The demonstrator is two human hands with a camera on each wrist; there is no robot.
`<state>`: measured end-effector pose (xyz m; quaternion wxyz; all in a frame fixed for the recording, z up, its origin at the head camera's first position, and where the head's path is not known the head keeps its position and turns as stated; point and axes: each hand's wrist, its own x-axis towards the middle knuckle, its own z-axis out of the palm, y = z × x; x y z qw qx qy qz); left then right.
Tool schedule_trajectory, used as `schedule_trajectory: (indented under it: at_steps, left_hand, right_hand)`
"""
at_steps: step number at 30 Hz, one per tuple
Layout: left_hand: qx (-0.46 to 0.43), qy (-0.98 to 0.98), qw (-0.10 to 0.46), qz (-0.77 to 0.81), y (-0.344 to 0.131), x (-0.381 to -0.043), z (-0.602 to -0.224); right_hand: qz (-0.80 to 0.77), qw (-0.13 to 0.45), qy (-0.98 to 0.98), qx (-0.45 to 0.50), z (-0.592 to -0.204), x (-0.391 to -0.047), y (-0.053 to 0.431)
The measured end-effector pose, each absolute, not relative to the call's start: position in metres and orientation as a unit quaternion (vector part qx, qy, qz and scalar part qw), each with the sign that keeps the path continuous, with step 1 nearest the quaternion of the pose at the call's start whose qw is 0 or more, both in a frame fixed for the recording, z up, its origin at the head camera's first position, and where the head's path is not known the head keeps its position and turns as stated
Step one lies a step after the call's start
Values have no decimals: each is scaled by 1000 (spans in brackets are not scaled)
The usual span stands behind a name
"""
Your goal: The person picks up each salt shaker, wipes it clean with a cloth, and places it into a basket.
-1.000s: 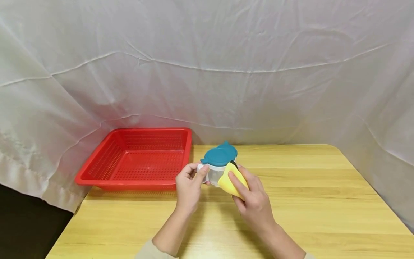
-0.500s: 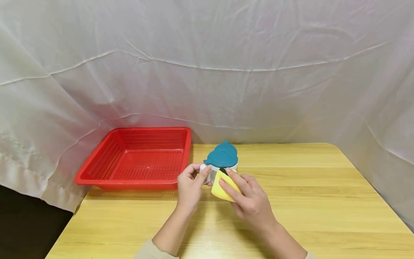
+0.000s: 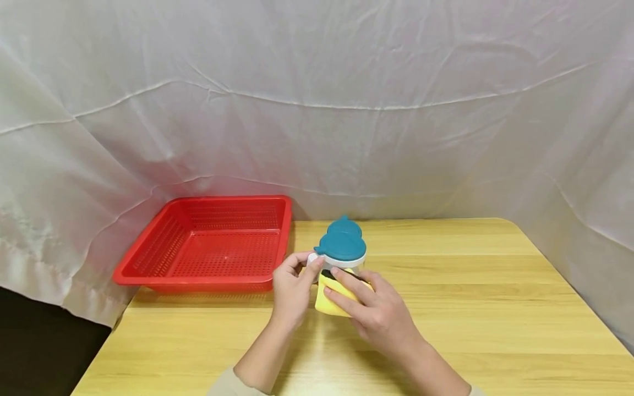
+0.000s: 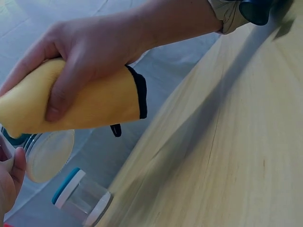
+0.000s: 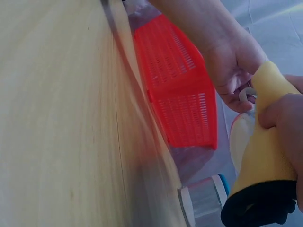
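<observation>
My left hand (image 3: 291, 286) pinches the white handle (image 5: 246, 94) of a clear jar with a teal lid (image 3: 343, 246), held above the table. In my right hand (image 3: 383, 313) is a yellow cloth (image 3: 333, 300) with a black edge, its fingers pressing it against the jar's near side. The cloth covers most of the jar's front; the jar's round base (image 4: 51, 156) shows in the left wrist view. Behind it a second teal-lidded clear jar (image 4: 85, 196) stands upright on the table, mostly hidden in the head view.
A red perforated plastic basket (image 3: 198, 279) stands on the wooden table (image 3: 470, 308), left of the hands. A pale cloth curtain (image 3: 376, 148) hangs behind and along the sides of the table.
My right hand has moved the yellow cloth left and slightly down across the jar's front. The held jar has shifted a little right and nearer. The left hand keeps its hold on the handle.
</observation>
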<state>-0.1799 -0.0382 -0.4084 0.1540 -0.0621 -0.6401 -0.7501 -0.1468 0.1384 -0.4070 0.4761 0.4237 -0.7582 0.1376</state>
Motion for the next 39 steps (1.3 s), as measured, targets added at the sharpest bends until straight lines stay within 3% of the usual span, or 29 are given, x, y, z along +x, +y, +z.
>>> schedule_trajectory:
  at_steps: [6, 17, 27, 39]
  left_hand:
    - [-62, -616, 151, -771, -40, -180, -407]
    - [-63, -594, 119, -793, -39, -179, -405]
    - [-58, -588, 108, -799, -32, -174, -406]
    - [-66, -619, 126, -773, -30, -173, -408]
  right_hand:
    - [140, 472, -768, 409, -410, -147, 139]
    - [181, 517, -760, 348, -407, -149, 146]
    - [180, 558, -731, 349, -407, -150, 142]
    - [141, 547, -732, 379, -403, -148, 142]
